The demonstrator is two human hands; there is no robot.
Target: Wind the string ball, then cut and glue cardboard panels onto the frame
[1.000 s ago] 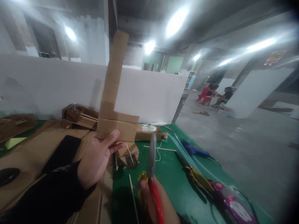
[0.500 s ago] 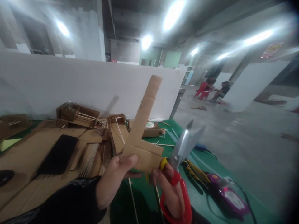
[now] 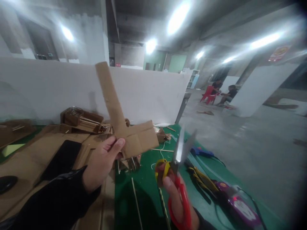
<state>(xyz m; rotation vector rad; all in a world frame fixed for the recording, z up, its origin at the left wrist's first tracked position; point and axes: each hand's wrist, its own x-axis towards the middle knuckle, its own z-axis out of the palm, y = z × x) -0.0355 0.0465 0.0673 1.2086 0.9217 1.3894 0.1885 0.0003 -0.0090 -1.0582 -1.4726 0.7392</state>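
An L-shaped piece of brown cardboard (image 3: 136, 137) is raised above the table, its long arm pointing up and leaning left. My left hand (image 3: 105, 159) pinches it near its lower left corner, thumb on the near face. My right hand (image 3: 174, 191) is wrapped round the red handle of a pair of scissors (image 3: 178, 153), whose blades point up and stand apart. A yellow loop (image 3: 159, 171) is also at the fingers of my right hand. The scissors and the cardboard do not touch.
A black phone-like slab (image 3: 63, 159) lies on cardboard sheets at left. Behind stand cardboard boxes with sticks (image 3: 82, 120) and a white partition (image 3: 148, 92). Yellow-handled pliers (image 3: 203, 180), a blue tool (image 3: 202, 152) and a purple power strip (image 3: 242, 204) lie at right. Two people sit farther off.
The cardboard has tilted to the left and moved up and left with my left hand. My right hand has come away from it, still holding the scissors.
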